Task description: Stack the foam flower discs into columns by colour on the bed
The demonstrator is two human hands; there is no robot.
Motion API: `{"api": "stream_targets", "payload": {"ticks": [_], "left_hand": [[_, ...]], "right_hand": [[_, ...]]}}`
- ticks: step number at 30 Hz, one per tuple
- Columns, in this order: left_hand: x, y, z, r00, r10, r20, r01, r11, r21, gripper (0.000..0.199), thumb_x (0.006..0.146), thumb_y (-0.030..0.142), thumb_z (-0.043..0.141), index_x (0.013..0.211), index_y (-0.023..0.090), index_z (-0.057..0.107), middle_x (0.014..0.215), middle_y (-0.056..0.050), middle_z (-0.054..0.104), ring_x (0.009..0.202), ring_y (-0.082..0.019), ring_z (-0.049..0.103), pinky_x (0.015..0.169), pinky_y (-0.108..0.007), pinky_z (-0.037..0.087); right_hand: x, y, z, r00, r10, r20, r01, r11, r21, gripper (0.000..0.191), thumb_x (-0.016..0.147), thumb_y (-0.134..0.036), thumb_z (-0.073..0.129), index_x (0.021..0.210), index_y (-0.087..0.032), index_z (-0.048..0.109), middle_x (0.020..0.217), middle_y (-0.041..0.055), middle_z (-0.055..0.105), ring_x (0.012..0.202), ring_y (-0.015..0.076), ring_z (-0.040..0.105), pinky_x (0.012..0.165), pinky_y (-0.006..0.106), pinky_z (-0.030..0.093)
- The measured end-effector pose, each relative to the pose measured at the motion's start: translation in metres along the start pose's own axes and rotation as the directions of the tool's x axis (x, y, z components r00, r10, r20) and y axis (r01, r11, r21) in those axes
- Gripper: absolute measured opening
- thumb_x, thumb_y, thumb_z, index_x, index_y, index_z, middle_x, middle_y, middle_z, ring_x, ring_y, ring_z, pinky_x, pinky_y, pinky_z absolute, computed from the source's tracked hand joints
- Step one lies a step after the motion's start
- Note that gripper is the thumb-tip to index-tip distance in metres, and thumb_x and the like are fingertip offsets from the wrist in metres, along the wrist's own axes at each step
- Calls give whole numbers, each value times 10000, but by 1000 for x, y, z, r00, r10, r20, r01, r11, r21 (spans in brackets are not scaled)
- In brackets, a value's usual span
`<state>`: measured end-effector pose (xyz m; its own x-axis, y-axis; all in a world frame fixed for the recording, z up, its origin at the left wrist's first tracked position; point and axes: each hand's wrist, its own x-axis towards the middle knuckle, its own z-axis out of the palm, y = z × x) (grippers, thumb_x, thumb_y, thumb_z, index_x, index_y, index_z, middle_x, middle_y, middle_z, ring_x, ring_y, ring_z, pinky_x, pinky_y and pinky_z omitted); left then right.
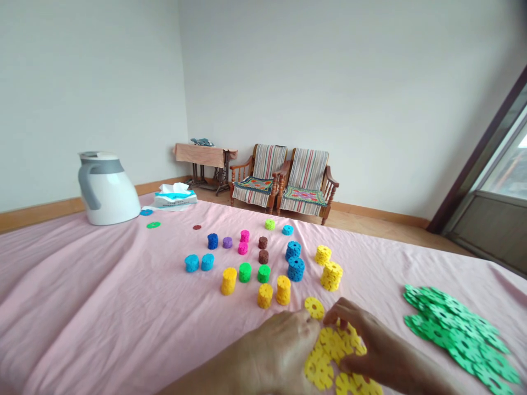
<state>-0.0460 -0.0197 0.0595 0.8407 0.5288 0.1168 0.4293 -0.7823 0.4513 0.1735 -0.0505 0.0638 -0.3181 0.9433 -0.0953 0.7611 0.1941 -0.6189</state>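
My left hand point(284, 340) rests at the left side of a loose pile of yellow notched discs point(331, 345), its fingertips beside a single yellow disc point(314, 308) just beyond the pile; what its fingers hold, if anything, is hidden. Over the right side of the same pile, my right hand point(366, 340) is spread, thumb and fingers apart around some of the discs. Farther off stand stacks of yellow discs point(331, 276), orange-yellow discs point(283, 290) and blue discs point(295, 269).
Pink cloth point(102, 307) covers the table. Green discs point(457, 329) lie heaped at the right. Small stacks in several colours, such as green point(245, 272), stand mid-table. At the back left are a white kettle point(113, 192) and a tissue box point(175, 197).
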Motion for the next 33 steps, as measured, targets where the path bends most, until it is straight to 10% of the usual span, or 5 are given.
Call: {"api": "stream_targets", "payload": {"ticks": [19,28,33], "left_hand": [[3,-2,-6,991,-54,126,53,999,14,485,629,381,704,1052,201,547,1050,-59,594,922,-253,583,818,-324,469],[19,8,-6,970,-141,-197,168,978,126,187,641,246,584,790,192,484,899,-44,552,822,-199,550,712,-279,474],[40,10,-8,975,-106,-195,153,958,243,147,672,196,567,805,173,509,926,-66,563,841,-208,560,739,-296,480]], "right_hand": [[2,33,-7,992,-9,-127,-18,978,-206,117,745,-184,511,849,-209,558,857,26,605,809,167,566,761,300,440],[21,64,-1,912,64,-405,-164,962,-218,219,829,-321,436,682,-208,552,580,-5,575,566,154,523,547,264,346],[23,74,-5,872,90,-482,-218,951,-217,254,833,-338,419,658,-206,548,554,-3,560,545,154,504,526,263,313]]}}
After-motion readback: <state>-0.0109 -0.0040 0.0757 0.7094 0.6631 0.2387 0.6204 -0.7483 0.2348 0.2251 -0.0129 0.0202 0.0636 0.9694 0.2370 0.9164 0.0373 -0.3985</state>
